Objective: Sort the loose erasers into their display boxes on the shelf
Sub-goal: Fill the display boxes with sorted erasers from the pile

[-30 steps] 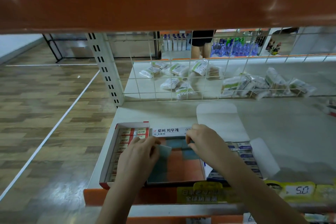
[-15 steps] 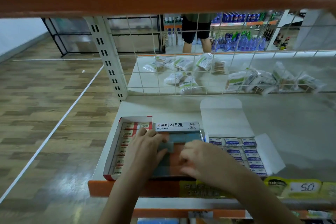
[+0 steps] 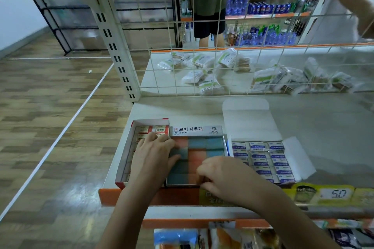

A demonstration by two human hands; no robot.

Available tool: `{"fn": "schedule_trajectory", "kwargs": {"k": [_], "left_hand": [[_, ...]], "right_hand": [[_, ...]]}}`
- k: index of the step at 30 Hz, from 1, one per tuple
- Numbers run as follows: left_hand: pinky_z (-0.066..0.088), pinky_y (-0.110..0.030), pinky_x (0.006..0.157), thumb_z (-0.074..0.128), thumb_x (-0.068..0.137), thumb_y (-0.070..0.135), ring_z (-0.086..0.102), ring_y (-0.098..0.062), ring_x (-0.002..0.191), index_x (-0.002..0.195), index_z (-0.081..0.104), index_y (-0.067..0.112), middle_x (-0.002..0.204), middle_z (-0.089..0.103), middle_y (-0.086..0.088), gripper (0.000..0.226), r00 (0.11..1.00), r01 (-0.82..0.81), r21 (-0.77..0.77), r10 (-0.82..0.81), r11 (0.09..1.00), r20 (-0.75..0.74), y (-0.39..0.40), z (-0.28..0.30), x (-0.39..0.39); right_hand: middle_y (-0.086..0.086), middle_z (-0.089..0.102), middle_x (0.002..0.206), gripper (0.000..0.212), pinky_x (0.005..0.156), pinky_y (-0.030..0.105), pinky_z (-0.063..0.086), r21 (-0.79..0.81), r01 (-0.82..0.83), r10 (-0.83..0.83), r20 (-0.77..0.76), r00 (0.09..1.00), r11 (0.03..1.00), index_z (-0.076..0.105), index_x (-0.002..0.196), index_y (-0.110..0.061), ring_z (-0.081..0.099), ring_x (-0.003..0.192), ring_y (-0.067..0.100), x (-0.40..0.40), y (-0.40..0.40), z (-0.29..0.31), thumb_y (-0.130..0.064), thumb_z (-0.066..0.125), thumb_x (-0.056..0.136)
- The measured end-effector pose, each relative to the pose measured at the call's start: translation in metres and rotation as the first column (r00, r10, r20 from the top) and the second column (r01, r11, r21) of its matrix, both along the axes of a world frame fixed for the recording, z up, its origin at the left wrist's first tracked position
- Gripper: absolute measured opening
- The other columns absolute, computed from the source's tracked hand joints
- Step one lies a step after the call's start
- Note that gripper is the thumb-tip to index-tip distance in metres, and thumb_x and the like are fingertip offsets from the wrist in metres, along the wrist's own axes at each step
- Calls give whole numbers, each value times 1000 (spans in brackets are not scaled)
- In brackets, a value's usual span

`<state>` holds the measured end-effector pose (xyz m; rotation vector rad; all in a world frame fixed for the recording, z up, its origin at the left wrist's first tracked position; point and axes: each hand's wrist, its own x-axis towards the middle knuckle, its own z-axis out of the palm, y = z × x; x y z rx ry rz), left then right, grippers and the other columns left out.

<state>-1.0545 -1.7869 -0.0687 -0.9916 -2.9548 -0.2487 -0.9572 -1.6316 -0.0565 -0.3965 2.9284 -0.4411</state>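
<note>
Three open display boxes stand at the shelf's front edge. The left one is a red-and-white box (image 3: 150, 122) of red-labelled erasers. In the middle is a box (image 3: 197, 130) of bare teal and orange erasers. To the right a white box (image 3: 252, 119) holds blue-wrapped erasers. My left hand (image 3: 155, 155) lies over the middle box's left side and pinches a teal eraser (image 3: 180, 152) between fingers and thumb, level with the packed rows. My right hand (image 3: 226, 180) has its fingers curled down onto the middle box's front row; what is under them is hidden.
A wire grid (image 3: 202, 50) closes the back of the shelf, with white packets (image 3: 204, 83) behind it. Another person (image 3: 209, 12) stands in the far aisle. An orange price rail (image 3: 334, 194) runs along the shelf front. A lower shelf holds packaged goods (image 3: 176, 238).
My right hand moved from the back of the middle box to its front row. My left hand brought the teal eraser down and to the right into the box. The camera tilted up.
</note>
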Motion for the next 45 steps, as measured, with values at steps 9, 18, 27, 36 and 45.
{"fn": "schedule_trajectory", "kwargs": {"k": [9,18,27,36,45], "left_hand": [[36,-29,93,40,96,47,45,-13,112,118,57,32,120,57,9,32,996,89,-59,-90,994,-3,16,21,-11],[43,-32,89,45,94,42,51,-19,108,118,59,28,113,61,3,31,923,368,22,-362,930,-126,142,58,-16],[39,-33,90,45,95,42,48,-23,114,122,54,23,119,54,-3,34,734,671,-55,-673,739,-90,331,62,77],[43,-35,90,53,89,38,51,-29,114,119,58,19,122,55,-10,36,610,787,-76,-791,612,-52,507,43,188],[44,-34,82,50,93,31,55,-26,108,131,47,14,122,56,-11,41,664,747,-10,-747,665,-39,613,32,215]], "right_hand": [[-7,61,103,24,83,18,43,-148,20,-15,35,999,989,62,111,-22,52,93,4,-10,14,24,-34,50,93],[-3,54,126,34,98,27,37,-85,401,-410,-213,887,912,56,123,-22,47,117,13,-2,128,41,-28,58,90],[8,51,128,39,101,31,34,56,745,-723,-207,659,664,52,128,-17,45,123,24,120,290,29,-28,56,90],[11,47,137,41,102,30,31,94,876,-868,-121,482,474,49,131,-9,44,126,25,239,429,24,-23,53,93],[9,56,119,45,92,33,44,60,939,-939,-32,342,340,55,119,-10,52,105,21,311,523,8,-41,58,87]]}}
